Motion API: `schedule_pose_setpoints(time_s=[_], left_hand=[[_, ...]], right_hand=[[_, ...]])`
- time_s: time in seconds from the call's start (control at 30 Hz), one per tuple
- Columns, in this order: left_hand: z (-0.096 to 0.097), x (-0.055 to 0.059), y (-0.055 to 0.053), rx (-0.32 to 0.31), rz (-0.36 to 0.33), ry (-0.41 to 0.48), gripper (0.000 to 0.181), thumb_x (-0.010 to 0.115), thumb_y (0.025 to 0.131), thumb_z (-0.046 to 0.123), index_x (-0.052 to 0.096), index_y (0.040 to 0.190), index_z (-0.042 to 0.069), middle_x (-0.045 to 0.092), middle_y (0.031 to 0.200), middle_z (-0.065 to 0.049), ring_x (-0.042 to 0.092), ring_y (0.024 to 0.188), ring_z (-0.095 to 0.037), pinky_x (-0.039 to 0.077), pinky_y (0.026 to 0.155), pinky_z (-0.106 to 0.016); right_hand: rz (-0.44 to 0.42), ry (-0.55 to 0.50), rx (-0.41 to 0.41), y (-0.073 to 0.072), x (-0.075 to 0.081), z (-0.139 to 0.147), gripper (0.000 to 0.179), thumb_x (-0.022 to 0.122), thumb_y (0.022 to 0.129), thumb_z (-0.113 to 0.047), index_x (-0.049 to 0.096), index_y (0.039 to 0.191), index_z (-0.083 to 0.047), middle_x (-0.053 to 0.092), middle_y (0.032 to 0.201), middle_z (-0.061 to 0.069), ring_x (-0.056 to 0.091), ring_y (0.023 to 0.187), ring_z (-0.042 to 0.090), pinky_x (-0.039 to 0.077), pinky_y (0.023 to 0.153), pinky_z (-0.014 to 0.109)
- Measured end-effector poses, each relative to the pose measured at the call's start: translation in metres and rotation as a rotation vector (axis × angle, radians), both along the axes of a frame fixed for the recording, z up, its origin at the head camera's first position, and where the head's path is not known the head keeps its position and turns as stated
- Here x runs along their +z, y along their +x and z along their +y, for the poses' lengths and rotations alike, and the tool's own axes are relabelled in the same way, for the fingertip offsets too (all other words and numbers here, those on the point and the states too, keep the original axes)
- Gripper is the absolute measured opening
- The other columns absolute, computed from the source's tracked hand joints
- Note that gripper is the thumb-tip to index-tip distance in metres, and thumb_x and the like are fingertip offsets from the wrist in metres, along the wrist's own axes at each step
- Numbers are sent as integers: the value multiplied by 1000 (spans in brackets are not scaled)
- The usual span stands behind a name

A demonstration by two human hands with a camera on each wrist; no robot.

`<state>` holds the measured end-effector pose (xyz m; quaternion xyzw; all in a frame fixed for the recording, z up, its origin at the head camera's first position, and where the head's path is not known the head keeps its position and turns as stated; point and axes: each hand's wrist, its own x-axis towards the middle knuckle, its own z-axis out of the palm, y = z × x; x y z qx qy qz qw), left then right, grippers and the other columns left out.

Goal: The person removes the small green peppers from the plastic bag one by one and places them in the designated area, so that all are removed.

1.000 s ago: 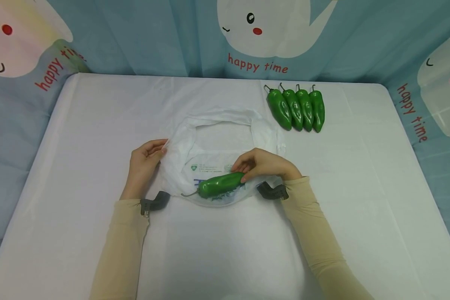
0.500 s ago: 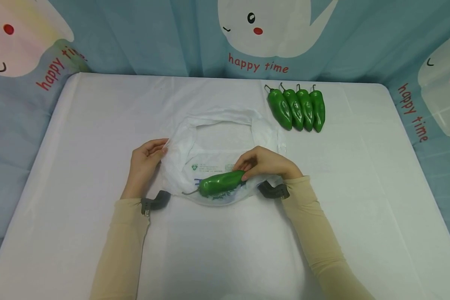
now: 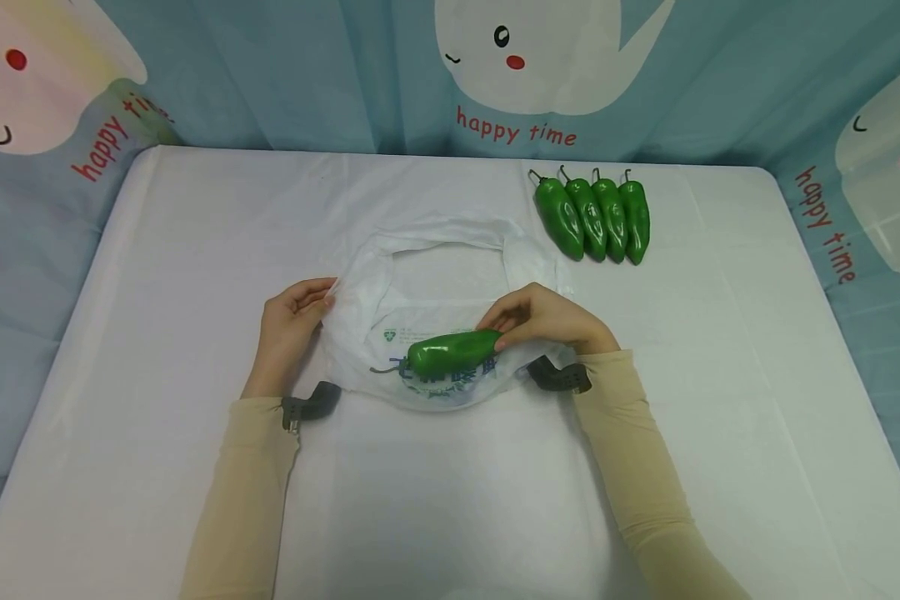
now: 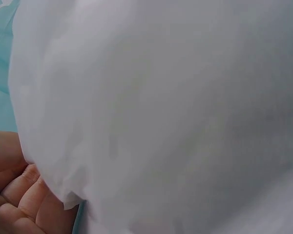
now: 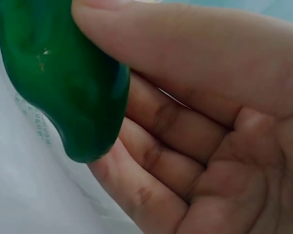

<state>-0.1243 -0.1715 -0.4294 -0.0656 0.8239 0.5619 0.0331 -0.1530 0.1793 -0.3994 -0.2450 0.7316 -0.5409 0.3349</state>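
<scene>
A green chili pepper (image 3: 450,353) lies sideways over the printed front of a white plastic bag (image 3: 442,396), its stem pointing left. My right hand (image 3: 543,318) pinches the pepper's tip between thumb and fingers; the right wrist view shows the thumb on the glossy pepper (image 5: 63,83) with the fingers curled behind it. At the bag's left side, my left hand (image 3: 291,333) pinches the bag's edge. The bag's mouth gapes toward the far side. In the left wrist view the bag (image 4: 151,112) fills most of the picture and hides part of the left hand (image 4: 24,200).
Several green chili peppers (image 3: 592,218) lie side by side at the far right of the bag, stems pointing away. A white cloth covers the table (image 3: 720,400). Behind it hangs a blue curtain (image 3: 307,75) with cartoon prints.
My right hand has shifted slightly right and away from me with the pepper, uncovering more blue print on the bag. The left hand has stayed in place.
</scene>
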Motion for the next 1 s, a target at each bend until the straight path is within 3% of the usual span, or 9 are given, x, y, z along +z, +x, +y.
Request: schedule_pose_setpoints(time_s=[0.23,0.5,0.8,1.0], left_hand=[[1,1,0,3,-18,33,34,60,94,19,61,124,3,64,111,-8,59,94,-2,47,74,-13],[1,1,1,10,-27,43,33,60,94,19,61,124,3,64,107,-3,59,92,-2,47,72,-13],[1,1,1,12,-24,40,33,60,94,18,61,124,2,64,107,-3,59,92,-2,47,72,-13],[1,1,1,8,-21,25,33,60,94,18,61,124,3,64,108,-5,59,92,-2,47,72,-13]], right_hand=[[3,-21,-65,-1,1,7,29,75,74,7,67,102,8,69,97,13,66,86,21,53,79,31],[13,-89,-193,-3,0,14,31,73,75,9,65,105,12,70,95,8,65,83,18,53,76,29],[-36,-187,-343,-3,-1,22,28,69,78,11,73,98,-8,68,87,3,62,78,15,54,71,26],[-8,-213,-411,-4,-1,25,31,68,78,13,72,99,-8,69,90,1,63,81,15,53,72,25]])
